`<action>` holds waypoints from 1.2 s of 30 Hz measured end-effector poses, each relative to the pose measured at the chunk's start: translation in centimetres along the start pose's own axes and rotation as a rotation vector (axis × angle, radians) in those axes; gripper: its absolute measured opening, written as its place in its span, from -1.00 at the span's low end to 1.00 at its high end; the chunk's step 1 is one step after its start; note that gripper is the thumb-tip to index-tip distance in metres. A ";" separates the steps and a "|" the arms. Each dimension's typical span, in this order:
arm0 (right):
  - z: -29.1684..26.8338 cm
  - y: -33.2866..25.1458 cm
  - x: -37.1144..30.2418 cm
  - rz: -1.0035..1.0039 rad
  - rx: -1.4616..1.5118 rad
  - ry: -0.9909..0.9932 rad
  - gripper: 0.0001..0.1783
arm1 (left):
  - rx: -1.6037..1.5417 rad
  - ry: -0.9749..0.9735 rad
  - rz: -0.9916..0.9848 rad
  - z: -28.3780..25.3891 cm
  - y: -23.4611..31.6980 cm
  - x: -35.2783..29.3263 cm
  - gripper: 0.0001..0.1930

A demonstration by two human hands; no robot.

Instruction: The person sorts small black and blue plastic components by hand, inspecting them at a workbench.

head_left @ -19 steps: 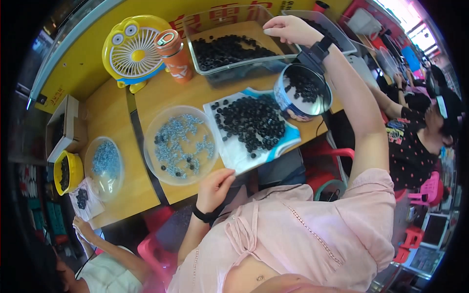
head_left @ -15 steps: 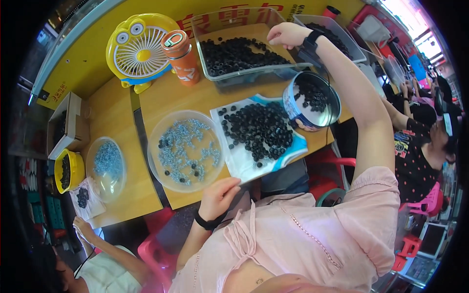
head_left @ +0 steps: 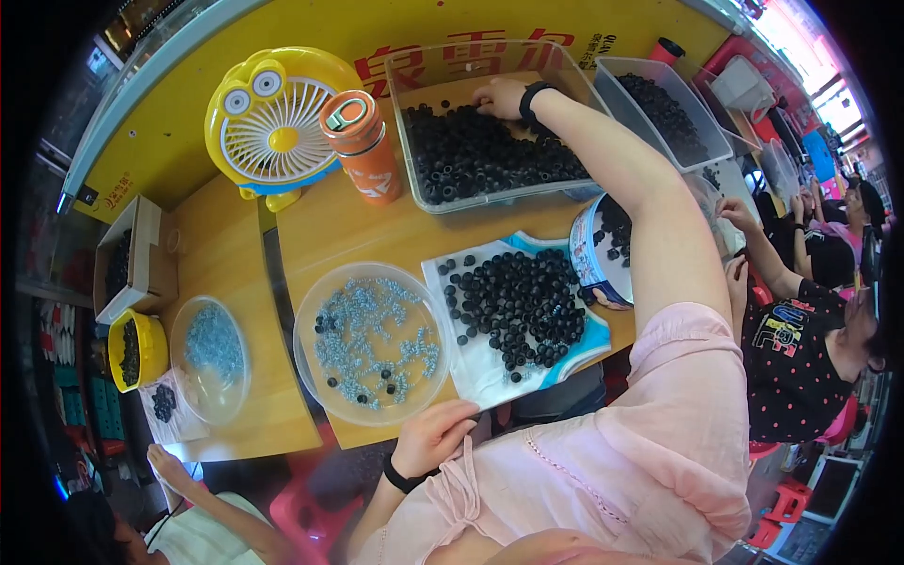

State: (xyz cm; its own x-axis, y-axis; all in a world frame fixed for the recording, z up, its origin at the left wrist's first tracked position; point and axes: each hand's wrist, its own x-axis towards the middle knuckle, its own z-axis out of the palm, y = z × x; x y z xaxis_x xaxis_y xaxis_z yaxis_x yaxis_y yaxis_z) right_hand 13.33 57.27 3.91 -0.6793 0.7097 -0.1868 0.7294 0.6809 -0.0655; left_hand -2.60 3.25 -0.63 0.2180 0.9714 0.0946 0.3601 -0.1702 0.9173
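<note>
My right hand [head_left: 501, 97] reaches over the far side of a clear plastic bin [head_left: 452, 204]. Its bent fingers touch a heap of small round black pieces [head_left: 471, 155], some showing hollow centres; the fingertips are partly hidden. My left hand [head_left: 435, 439] rests at the near edge of a white cloth with blue trim [head_left: 593, 344], fingers together on that edge. More black pieces [head_left: 518, 306] lie spread over the cloth. Left of it stands a round translucent tub [head_left: 306, 372], holding small light-blue pieces [head_left: 363, 330] and a few black ones.
Behind my right arm is a round tin [head_left: 586, 250] with black pieces. An orange tumbler [head_left: 363, 146] and a yellow fan [head_left: 282, 137] stand at the back. Another clear bin [head_left: 664, 118] is at right. A co-worker's hand [head_left: 169, 466] shows lower left; another person [head_left: 791, 348] sits right.
My right hand has come down from above the bin's right part to the black pieces farther left. My forearm now covers part of the tin. The whole view has shifted slightly.
</note>
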 end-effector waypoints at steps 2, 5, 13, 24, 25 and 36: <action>-0.2 -0.5 -0.9 -0.028 -0.030 -0.062 -0.51 | -0.010 0.007 -0.007 -0.1 -0.1 -0.2 -0.77; -3.4 -0.7 -4.0 0.219 0.576 -0.460 -0.30 | -0.015 0.005 -0.022 -0.3 0.0 -0.4 -0.77; -2.6 1.1 -5.8 0.394 0.055 -0.451 -0.63 | -0.023 0.007 -0.020 -0.2 -0.2 -0.2 -0.78; -0.9 0.1 -8.0 0.430 0.441 -0.614 -0.24 | -0.078 0.039 -0.024 -0.2 -0.1 -0.2 -0.80; -0.9 0.1 -8.5 0.362 0.491 -0.594 -0.20 | -0.069 0.045 -0.021 -0.2 0.0 -0.1 -0.80; -2.2 -4.1 -8.6 0.307 1.008 -0.454 -0.39 | -0.019 0.104 -0.003 0.2 -0.1 -0.1 -0.81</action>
State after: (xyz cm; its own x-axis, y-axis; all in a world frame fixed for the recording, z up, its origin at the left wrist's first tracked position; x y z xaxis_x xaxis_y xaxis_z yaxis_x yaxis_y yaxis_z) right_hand 16.04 48.75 7.93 -0.5192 0.5506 -0.6537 0.7316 -0.1090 -0.6729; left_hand -2.46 3.15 -0.86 0.1212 0.9840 0.1306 0.3427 -0.1649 0.9249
